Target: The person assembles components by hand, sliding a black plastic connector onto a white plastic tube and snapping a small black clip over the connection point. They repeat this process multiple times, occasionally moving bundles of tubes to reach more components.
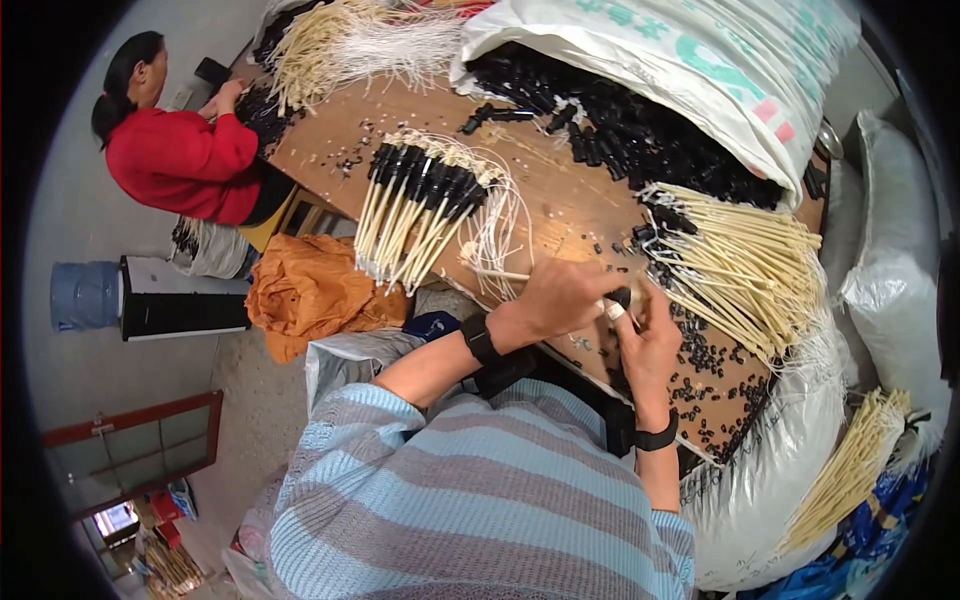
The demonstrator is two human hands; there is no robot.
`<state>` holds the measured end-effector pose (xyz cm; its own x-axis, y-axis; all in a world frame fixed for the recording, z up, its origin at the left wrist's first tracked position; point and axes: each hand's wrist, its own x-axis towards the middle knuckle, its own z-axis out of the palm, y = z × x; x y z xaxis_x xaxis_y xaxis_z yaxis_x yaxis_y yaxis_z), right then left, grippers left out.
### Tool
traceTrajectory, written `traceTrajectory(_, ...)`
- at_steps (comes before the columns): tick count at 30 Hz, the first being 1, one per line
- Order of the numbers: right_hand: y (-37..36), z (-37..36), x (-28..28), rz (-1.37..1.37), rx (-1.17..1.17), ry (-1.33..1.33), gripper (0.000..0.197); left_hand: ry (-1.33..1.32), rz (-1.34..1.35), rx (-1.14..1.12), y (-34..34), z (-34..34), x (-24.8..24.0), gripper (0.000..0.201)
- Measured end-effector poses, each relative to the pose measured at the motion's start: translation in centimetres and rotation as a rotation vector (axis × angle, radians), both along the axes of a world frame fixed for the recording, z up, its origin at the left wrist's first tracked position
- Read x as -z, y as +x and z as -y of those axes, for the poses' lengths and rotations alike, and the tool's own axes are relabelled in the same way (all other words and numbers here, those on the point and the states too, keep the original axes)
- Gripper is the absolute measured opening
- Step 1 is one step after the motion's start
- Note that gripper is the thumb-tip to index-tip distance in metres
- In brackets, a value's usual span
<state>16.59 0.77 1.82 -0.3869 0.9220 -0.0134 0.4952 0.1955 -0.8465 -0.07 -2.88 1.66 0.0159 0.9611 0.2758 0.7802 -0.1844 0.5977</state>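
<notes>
Over the near edge of the table, my left hand (562, 298) is closed round a thin cream stick (495, 272), whose end sticks out to the left. My right hand (650, 340), with a white wrap on its thumb, pinches a small black cap-like piece (620, 296) close against the left fingers. Fingers cover most of where the two pieces meet. Just left of my hands lies a bundle of cream sticks with black sleeves (425, 195) and loose white cords. Right of them is a pile of plain cream sticks (750, 265).
A white woven sack (690, 60) spills black tubes (610, 125) across the back of the wooden table (540, 160). Small black bits (715, 375) are scattered at right. A person in red (180, 160) works at the far left. An orange cloth (310, 295) hangs beside the table.
</notes>
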Motion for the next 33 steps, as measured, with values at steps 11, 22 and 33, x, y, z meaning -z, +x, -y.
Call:
traceTrajectory(11,-1.9,-0.1,0.8,0.109,-0.305,0.396,0.028,0.234,-0.557,-0.753,-15.9,1.4,-1.3,0.038)
traceTrajectory(22,7.2,-5.4,1.2,0.289,0.169,0.505,0.012,0.154,0.194,0.217,-0.1,-10.9,3.5,0.038)
traceTrajectory(33,9.9,-13.2,0.0,0.71,0.029,0.854,0.006,0.1,0.154,0.096,0.3,-13.1,2.5,0.037)
